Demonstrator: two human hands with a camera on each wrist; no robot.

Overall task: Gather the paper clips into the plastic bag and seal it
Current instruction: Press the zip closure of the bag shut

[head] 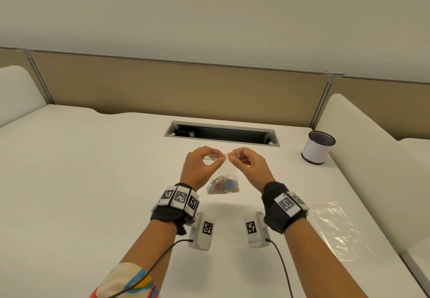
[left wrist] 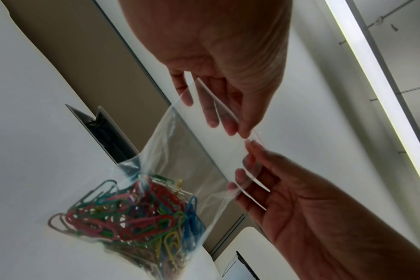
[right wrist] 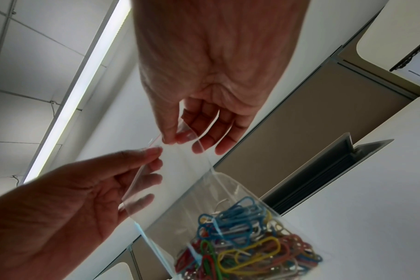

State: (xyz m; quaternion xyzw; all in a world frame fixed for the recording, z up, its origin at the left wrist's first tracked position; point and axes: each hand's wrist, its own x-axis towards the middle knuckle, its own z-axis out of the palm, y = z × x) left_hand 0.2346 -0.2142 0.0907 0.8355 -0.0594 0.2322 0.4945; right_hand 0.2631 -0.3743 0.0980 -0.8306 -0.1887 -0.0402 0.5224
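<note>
A clear zip plastic bag (head: pixel 224 169) hangs from both hands over the white table (head: pixel 93 181). Several coloured paper clips (head: pixel 223 184) lie heaped in its bottom, low by the tabletop. My left hand (head: pixel 221 158) pinches the bag's top strip between thumb and forefinger. Right beside it, my right hand (head: pixel 230 157) pinches the same strip. In the left wrist view the left hand (left wrist: pixel 240 130) and right hand (left wrist: pixel 249 146) nearly meet on the bag (left wrist: pixel 192 151) above the clips (left wrist: pixel 137 217). The right wrist view shows the right hand (right wrist: pixel 173 141), left hand (right wrist: pixel 156 152), bag (right wrist: pixel 187 181) and clips (right wrist: pixel 247 240).
A second, empty plastic bag (head: pixel 335 228) lies flat on the table at the right. A white pen cup with a black mesh rim (head: pixel 318 147) stands at the back right. An open cable slot (head: pixel 221 133) runs just beyond the hands, before a beige partition (head: pixel 162 88).
</note>
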